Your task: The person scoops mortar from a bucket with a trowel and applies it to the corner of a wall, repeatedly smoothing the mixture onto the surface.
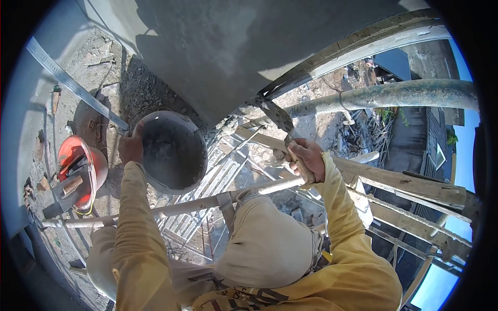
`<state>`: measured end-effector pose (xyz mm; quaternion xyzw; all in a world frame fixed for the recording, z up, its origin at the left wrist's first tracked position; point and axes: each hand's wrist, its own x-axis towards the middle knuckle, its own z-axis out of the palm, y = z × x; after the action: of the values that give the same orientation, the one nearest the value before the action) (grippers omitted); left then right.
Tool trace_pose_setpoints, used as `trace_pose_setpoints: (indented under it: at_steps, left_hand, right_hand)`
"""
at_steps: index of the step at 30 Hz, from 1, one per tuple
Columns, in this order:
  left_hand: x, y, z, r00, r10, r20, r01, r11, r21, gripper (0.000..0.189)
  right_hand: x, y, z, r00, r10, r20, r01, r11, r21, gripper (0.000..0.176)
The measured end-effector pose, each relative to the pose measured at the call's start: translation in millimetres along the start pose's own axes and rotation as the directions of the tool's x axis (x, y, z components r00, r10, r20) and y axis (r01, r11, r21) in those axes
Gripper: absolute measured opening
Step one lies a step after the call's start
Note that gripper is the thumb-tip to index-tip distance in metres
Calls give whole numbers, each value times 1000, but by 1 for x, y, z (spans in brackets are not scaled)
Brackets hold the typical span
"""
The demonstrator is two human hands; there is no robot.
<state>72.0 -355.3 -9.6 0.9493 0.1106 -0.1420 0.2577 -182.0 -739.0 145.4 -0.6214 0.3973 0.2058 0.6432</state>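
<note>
My left hand (132,145) grips the left rim of a round bucket (199,150) that has grey, wet-looking material inside. On the right, my right hand (307,158) is closed around the handle of a trowel (277,115). The trowel's blade points up and away from me, close to the lower edge of a grey plastered wall (202,52), and looks coated with grey material. Whether the blade touches the wall I cannot tell.
An orange bucket (101,166) with tools inside stands at the left. A long metal strip (67,80) slants down toward the bucket. Scaffold pipes (384,97), a wooden beam (404,182) and a horizontal pipe (181,208) surround my legs. Rubble lies below.
</note>
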Motion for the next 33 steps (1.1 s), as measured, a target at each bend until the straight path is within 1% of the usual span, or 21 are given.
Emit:
trace_pose_setpoints:
  at_steps: [2,3,4,5,6,7,8,10,11,12,14,16,17,20,24,26,28,29,30,31,33]
  left_hand:
    - [-2,2,0,1000,-21,-8,21,1000,2,73]
    - [0,-1,4,1000,-24,-7,24,1000,2,73]
    - [4,-6,11,997,11,-72,-10,1000,4,73]
    - [5,-7,13,989,45,-138,-44,999,8,74]
    - [7,-9,15,989,41,-139,-40,999,7,74]
    - [7,-8,17,988,61,-144,-61,998,5,74]
    - [6,-5,17,986,81,-148,-81,997,2,74]
    - [-2,8,10,991,78,-109,-77,997,9,74]
    - [-8,18,3,994,76,-72,-75,997,19,75]
    - [-14,26,-2,994,78,-75,-77,997,20,75]
    - [-22,35,-10,999,44,16,-44,999,8,73]
    - [-19,30,-5,999,54,-2,-54,998,22,73]
    - [-18,27,-2,998,61,-12,-61,998,34,73]
    - [-12,16,4,996,89,-29,-89,996,6,73]
    - [-3,6,9,996,56,-64,-56,998,0,74]
    - [-8,10,3,999,9,-42,-9,1000,14,75]
    - [-11,14,-3,1000,-2,1,2,1000,6,75]
    - [-11,16,-5,999,-14,40,15,1000,-6,75]
    - [-9,15,-3,999,-5,38,6,1000,-8,75]
    - [-7,13,-1,1000,-11,16,11,1000,6,75]
    - [-3,8,5,1000,-9,-9,9,1000,17,75]
  right_hand:
    - [-11,10,7,998,-35,-53,41,993,114,42]
    - [-14,20,8,992,-54,-118,62,996,58,44]
    - [-19,26,11,992,-54,-116,61,997,54,44]
    - [-23,31,17,984,-14,-180,22,999,46,48]
    - [-26,36,23,969,27,-244,-17,999,41,52]
    - [-26,39,27,971,-11,-240,18,999,27,56]
    - [-18,44,29,971,-10,-240,16,1000,25,56]
    - [10,57,31,975,-45,-216,4,982,-188,53]
    - [25,61,33,975,-47,-216,6,983,-186,53]
    - [40,63,35,982,-40,-185,6,984,-181,52]
    - [54,57,42,988,-36,-150,10,985,-173,51]
    - [60,51,47,980,-61,-187,46,995,-83,49]
    - [63,53,48,976,-103,-193,80,989,-126,48]
    - [45,36,50,978,-92,-186,77,993,-90,45]
    - [29,22,53,979,-69,-192,67,998,-20,40]
    - [24,20,52,979,-74,-191,88,994,66,36]
    - [16,16,49,978,-81,-194,99,991,89,34]
    - [14,16,46,985,-77,-156,99,986,136,35]
    - [12,15,44,990,-77,-118,98,978,182,35]
    - [11,17,43,989,-84,-124,107,977,185,35]
    - [10,29,42,991,-86,-101,111,954,279,35]
